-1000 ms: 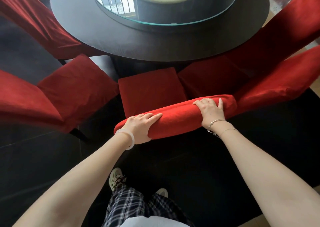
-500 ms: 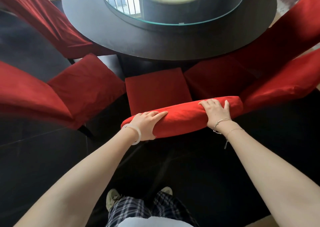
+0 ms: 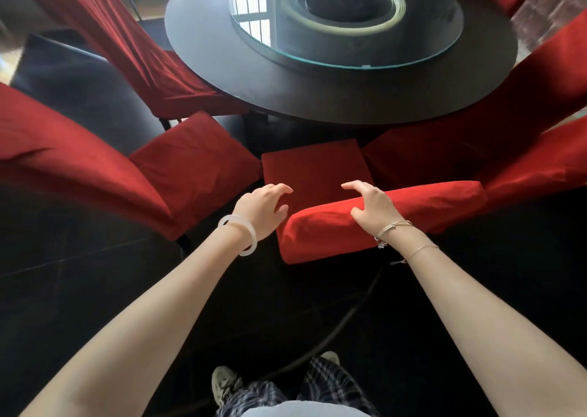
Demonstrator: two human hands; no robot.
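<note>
Underfoot, a dark glossy floor point(image 3: 95, 289) fills the near half of the scene. Beyond it stands a round dark-topped bench point(image 3: 222, 76) carrying a round glass turntable point(image 3: 428, 41) at its centre. Red fabric-covered chairs ring the bench: a left-hand chair point(image 3: 79, 168) angled inward, another draped chair point(image 3: 127, 51) farther left, and a right-hand chair point(image 3: 540, 162).

Between them sits the red fabric-covered middle chair point(image 3: 413, 213). Its square seat point(image 3: 314, 168) is tucked up to the bench's near edge, and its padded backrest top runs left to right, nearest the person. The neighbours crowd it. The left-hand chair's seat lies just beside the square seat's left edge, and the right-hand chair presses close on the other side.

A dark cable point(image 3: 349, 318) snakes across the floor below the backrest.

The right hand point(image 3: 373, 205) lies over the backrest top, fingers loosely curved towards the left and thumb on the near face; its grip is relaxed, not clenched. The left hand point(image 3: 262, 208) hovers just left of the backrest's end with its grip released, holding nothing. A white bangle point(image 3: 243, 235) circles the left wrist, thin metal bracelets point(image 3: 392, 227) the right.
</note>
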